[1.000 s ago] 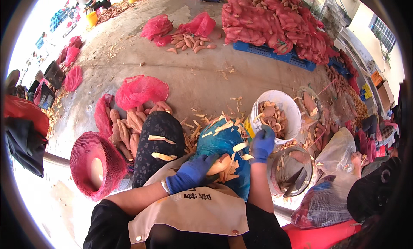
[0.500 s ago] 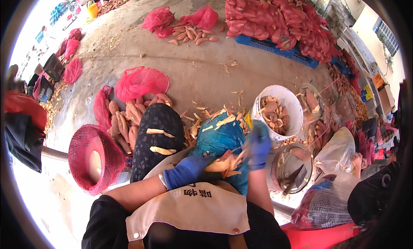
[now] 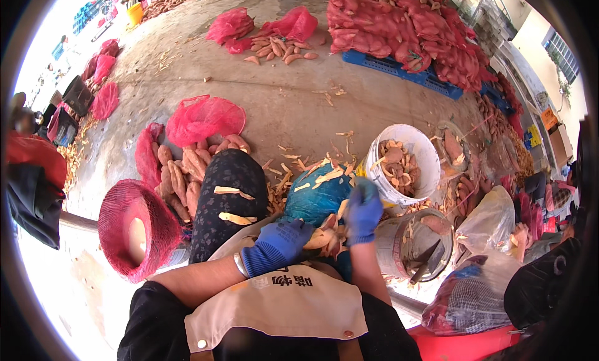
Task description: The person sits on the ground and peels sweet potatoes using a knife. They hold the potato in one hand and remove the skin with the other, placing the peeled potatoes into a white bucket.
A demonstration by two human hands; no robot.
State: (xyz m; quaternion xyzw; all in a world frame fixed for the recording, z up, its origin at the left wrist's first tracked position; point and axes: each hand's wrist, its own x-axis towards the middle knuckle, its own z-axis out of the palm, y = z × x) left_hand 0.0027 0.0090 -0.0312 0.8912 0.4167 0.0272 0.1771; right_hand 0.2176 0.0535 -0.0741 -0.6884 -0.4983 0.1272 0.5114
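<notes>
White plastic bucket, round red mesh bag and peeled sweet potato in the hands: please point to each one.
White plastic bucket [image 3: 426, 150]: head view, on its far rim.
Round red mesh bag [image 3: 118, 208]: head view, on its netted side.
Peeled sweet potato [image 3: 319, 238]: head view, on its pale middle.

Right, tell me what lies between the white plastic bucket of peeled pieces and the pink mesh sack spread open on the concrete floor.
In the head view, between the white bucket and the pink mesh sack lies concrete floor strewn with pale peel strips.

Right hand [image 3: 363, 210] blurred, grip on any tool not discernible. Sweet potato [image 3: 322, 236] partly hidden under left hand [image 3: 277, 247]. Contents of metal bowl [image 3: 421, 250] too indistinct to identify. Red sack pile [image 3: 412, 30] cut off at upper rim. Distant figures too small to tell.
</notes>
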